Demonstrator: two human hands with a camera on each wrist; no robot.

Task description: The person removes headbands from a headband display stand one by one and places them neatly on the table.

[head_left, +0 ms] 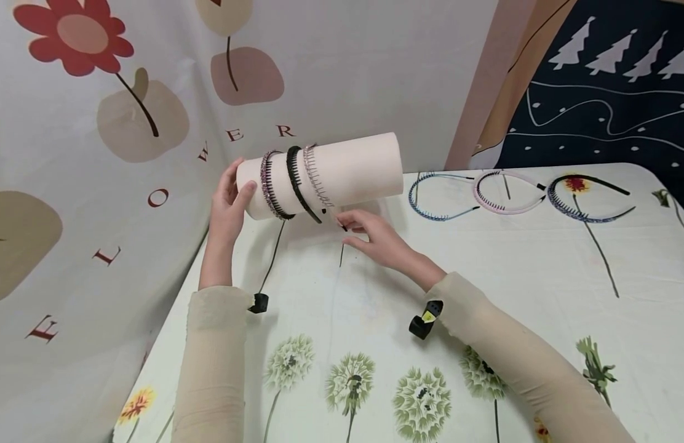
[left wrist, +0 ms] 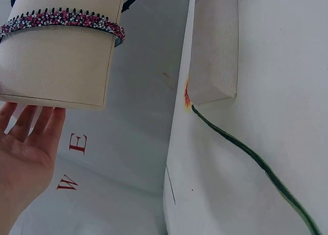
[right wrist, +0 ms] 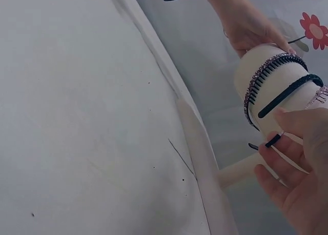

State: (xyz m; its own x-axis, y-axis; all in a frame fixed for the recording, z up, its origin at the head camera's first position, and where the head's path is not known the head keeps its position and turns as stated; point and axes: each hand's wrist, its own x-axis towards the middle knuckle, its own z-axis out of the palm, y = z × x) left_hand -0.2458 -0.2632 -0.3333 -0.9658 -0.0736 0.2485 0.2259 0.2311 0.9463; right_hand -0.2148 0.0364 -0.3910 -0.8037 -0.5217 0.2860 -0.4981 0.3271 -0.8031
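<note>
The left hand (head_left: 227, 203) grips a white cylinder (head_left: 364, 163) by its left end, thumb over the rim. The cylinder lies lengthwise above the counter (head_left: 541, 277), its axis rising slightly to the right in the head view. A pale bar (right wrist: 238, 171) shows below it in the right wrist view; the join is hidden.

Three toothed headbands sit around the cylinder. Nearest the left hand is a purple glitter headband (head_left: 269, 194); next is a black headband (head_left: 292, 169); third is a pale pink headband (head_left: 307, 165). They stand apart from one another.

The right hand (head_left: 383, 243) is at the lower side of the pale pink headband. Its grip is a pinch of thumb and finger on that band's black end tip (right wrist: 273, 140).

Three more headbands lie in a row at the far right of the counter: a blue headband (head_left: 413, 195), a pink headband (head_left: 508, 211) and a dark blue headband (head_left: 563, 206).

Both arms wear beige sleeves (head_left: 211, 369). A white cloth (head_left: 375, 74) with printed flowers and red letters hangs behind; a navy cloth (head_left: 574, 117) with white trees hangs at the right.
</note>
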